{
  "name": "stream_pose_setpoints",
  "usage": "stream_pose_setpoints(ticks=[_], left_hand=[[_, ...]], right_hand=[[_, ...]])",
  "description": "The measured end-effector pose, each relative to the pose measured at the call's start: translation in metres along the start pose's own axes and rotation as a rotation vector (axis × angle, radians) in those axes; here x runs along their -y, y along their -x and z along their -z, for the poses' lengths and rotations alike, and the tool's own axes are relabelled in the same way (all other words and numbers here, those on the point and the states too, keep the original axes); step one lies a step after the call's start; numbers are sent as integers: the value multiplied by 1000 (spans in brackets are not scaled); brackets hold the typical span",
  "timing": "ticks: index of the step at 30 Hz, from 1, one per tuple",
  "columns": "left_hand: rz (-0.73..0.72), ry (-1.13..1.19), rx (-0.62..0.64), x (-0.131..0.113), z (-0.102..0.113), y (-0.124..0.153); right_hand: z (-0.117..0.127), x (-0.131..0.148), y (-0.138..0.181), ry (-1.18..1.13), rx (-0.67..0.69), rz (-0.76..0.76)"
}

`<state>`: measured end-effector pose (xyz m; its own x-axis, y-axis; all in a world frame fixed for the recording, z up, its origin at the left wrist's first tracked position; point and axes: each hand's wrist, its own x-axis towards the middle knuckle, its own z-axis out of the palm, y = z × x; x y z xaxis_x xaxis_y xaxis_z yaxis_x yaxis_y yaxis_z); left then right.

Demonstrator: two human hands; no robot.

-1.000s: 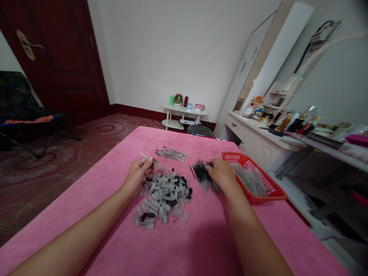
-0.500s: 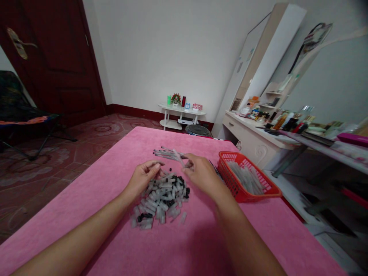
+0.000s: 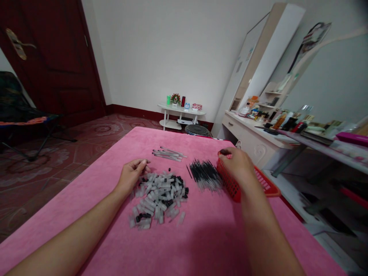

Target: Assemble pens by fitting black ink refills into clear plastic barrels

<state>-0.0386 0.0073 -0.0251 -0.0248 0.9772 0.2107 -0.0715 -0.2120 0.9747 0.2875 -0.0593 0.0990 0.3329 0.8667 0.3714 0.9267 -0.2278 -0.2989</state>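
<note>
My left hand (image 3: 132, 174) hovers at the upper left edge of a heap of short clear pen caps (image 3: 163, 186) mixed with small black plugs. Its thumb and fingers are pinched; whatever lies between them is too small to make out. My right hand (image 3: 237, 163) reaches over the left rim of the red plastic basket (image 3: 232, 188), fingers bent downward, blurred and partly hidden. Dark-ended pen refills (image 3: 204, 174) lie in a bunch between heap and basket. Beyond the heap, several clear pen barrels with black ends (image 3: 168, 154) lie side by side. One black plug (image 3: 169, 169) sits apart.
Pink cloth covers the table (image 3: 120, 237). A vanity (image 3: 255, 134) crowded with bottles stands along the right. At the far wall is a low white stand (image 3: 169, 124), with a round dark-topped stool (image 3: 197, 130) before it. A folding chair (image 3: 23, 111) stands left.
My right hand has moved right, from above the heap to the basket, and the clear tube it held no longer shows there. The refill bunch is uncovered. My left hand has shifted slightly left.
</note>
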Motion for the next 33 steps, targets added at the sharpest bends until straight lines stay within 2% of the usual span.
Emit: stream_pose_setpoints(ticks=[3,6,9,13,18,23,25,28,30,33], left_hand=[[15,-12,16,7,0,0],[8,-48,57,13,2,0],[-10,-79,96,18,2,-2],[-15,-108,141,18,2,-2],[-54,-147,173,15,1,-1],[-71,-155,153,15,1,1],[-86,-153,107,11,-1,1],[-70,-30,23,-1,-7,2],[-1,151,37,-9,-11,2],[133,380,130,-17,-15,4]], right_hand=[[-38,28,5,-223,123,171],[-83,51,6,-307,241,254],[-121,67,-1,-218,254,259],[-147,84,-13,-51,254,232],[-154,96,-16,30,284,199],[-142,99,-9,8,299,183],[-135,101,-1,-180,356,174],[-127,109,19,-689,519,152],[-122,116,34,-938,603,138],[-119,125,51,-1066,673,110]])
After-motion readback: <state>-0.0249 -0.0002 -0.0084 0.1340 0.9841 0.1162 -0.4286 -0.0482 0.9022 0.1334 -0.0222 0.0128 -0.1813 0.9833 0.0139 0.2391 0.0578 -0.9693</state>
